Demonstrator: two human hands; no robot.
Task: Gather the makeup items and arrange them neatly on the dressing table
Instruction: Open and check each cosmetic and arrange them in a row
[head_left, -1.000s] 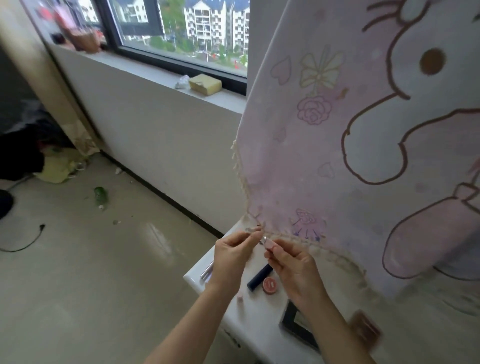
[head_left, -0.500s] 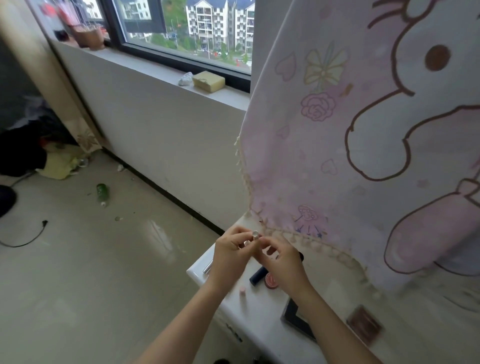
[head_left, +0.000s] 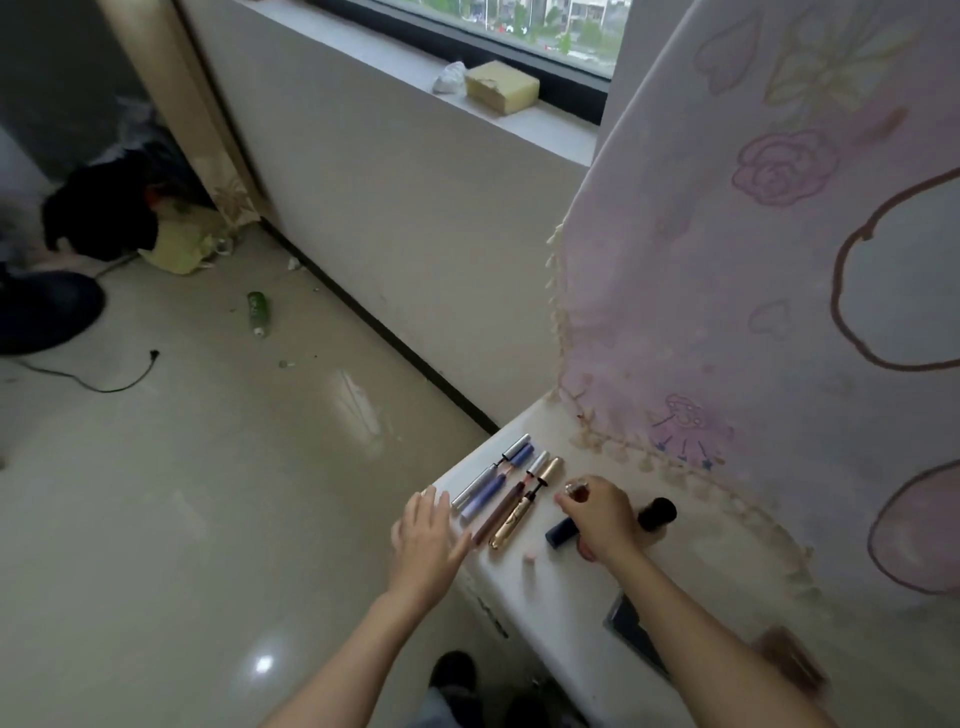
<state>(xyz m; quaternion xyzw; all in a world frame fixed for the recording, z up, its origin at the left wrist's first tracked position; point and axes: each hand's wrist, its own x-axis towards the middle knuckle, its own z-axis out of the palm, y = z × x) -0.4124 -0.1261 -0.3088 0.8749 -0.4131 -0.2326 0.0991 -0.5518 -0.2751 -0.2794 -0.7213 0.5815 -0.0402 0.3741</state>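
Several slim makeup pens lie side by side on the white dressing table: a silver one, a blue-lilac one, a brown pencil and a gold one. My left hand hovers flat and open at the table's left corner, just left of the pens. My right hand grips a small silver-topped tube low over the table. A dark blue tube lies under that hand. A black-capped bottle stands behind it, and a small pink cap lies in front.
A pink printed cloth hangs over the table's back. A dark flat compact and a brown square item lie further right. The floor holds a green bottle, a cable and dark bags. A sponge sits on the windowsill.
Both hands held the small tube together in front of the cloth; now the left hand has let go and moved left, the right lowered the tube, and the view tilted down.
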